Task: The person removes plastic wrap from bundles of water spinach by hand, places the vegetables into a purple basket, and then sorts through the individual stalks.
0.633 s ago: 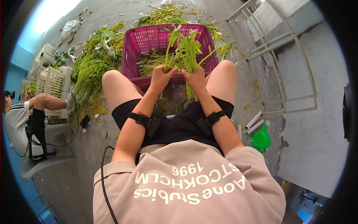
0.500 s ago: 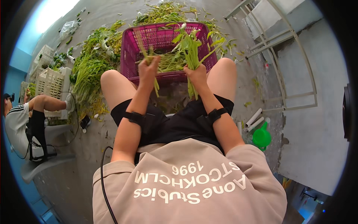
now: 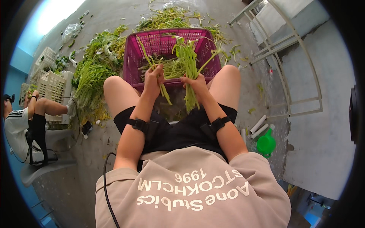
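My left hand (image 3: 153, 80) is closed round a few thin green stalks (image 3: 166, 95), which stick out above and below the fist. Close by on the right, my right hand (image 3: 196, 84) grips a thicker bunch of leafy green stems (image 3: 187, 57), leaves at the top and cut-looking ends hanging below the hand. Both hands are over the near rim of a magenta plastic crate (image 3: 132, 62), between my knees. Inside the crate lies a heap of loose stems (image 3: 173, 69). The two handfuls are apart from each other.
Piles of leafy greens (image 3: 93, 72) lie on the floor left of the crate, with more trimmings (image 3: 165, 19) behind it. A metal frame (image 3: 300, 41) leans at the right, near white pipes (image 3: 259, 125) and a green plastic scoop (image 3: 266, 143). At far left sits another person (image 3: 19, 123) by pale crates (image 3: 52, 84).
My left hand and its stalks, blurred before, now show sharply and sit slightly lower in view. The right hand with its bunch is a little lower and further left. Both holds continue.
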A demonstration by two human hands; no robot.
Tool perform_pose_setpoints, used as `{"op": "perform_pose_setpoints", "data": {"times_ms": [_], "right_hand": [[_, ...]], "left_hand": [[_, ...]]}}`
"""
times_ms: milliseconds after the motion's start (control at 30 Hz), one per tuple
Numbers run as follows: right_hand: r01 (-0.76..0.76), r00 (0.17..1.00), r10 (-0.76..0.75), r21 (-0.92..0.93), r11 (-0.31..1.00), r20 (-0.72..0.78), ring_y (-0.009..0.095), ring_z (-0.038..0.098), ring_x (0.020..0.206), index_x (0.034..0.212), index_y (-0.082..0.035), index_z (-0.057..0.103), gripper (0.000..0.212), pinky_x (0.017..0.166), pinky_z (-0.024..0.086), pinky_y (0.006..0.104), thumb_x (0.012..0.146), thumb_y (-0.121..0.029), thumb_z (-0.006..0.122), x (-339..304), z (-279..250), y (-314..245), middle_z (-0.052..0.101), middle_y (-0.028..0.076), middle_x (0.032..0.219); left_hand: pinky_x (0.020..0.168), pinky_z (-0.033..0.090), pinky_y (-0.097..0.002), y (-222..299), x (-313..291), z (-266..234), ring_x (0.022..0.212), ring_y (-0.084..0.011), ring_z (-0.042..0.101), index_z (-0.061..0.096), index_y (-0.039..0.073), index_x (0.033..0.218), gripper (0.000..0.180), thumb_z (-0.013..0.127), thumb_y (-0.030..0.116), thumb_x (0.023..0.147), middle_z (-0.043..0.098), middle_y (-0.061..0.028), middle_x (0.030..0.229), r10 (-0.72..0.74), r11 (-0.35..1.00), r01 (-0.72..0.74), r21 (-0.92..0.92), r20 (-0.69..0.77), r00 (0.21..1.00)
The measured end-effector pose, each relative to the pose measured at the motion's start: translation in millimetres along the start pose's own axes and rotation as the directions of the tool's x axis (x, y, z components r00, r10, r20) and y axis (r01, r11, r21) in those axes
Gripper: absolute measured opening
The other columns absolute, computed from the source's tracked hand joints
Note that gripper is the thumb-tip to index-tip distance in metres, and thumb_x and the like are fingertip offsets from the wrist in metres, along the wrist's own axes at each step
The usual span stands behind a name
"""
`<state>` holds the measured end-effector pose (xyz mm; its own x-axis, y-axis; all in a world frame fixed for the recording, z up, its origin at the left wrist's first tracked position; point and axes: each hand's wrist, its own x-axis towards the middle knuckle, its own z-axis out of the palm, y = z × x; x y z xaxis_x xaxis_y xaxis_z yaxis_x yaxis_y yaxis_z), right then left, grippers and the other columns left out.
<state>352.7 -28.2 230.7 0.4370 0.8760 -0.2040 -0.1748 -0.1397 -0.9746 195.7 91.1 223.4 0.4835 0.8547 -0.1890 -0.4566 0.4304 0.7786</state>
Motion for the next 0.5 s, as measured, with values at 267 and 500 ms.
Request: {"op": "perform_pose_setpoints", "data": {"times_ms": [267,500], "right_hand": [[-0.044,0.997,0.033,0.157,0.987,0.071,0.014,0.062,0.060,0.091,-0.002,0.065,0.018,0.055,0.048,0.0288,0.081,-0.009,0.079,-4,3,1,0.064,0.004,0.073],[-0.066,0.985,0.051,0.086,0.994,0.166,0.012,0.061,0.066,0.099,-0.003,0.064,0.023,0.060,0.049,0.0273,0.084,-0.012,0.079,-7,5,-1,0.064,0.003,0.079]], "left_hand": [[0.039,0.030,-0.0250,-3,-15,6,0.042,-0.0060,0.035,0.056,0.008,0.103,0.027,0.057,0.034,0.103,0.038,0.0046,0.060,-0.061,0.998,0.059,0.026,0.082,0.995],[0.040,0.023,-0.0226,-11,-18,14,0.042,-0.0028,0.031,0.060,0.010,0.086,0.018,0.072,0.021,0.093,0.043,0.0073,0.057,-0.049,0.994,0.042,0.098,0.075,0.996]]}}
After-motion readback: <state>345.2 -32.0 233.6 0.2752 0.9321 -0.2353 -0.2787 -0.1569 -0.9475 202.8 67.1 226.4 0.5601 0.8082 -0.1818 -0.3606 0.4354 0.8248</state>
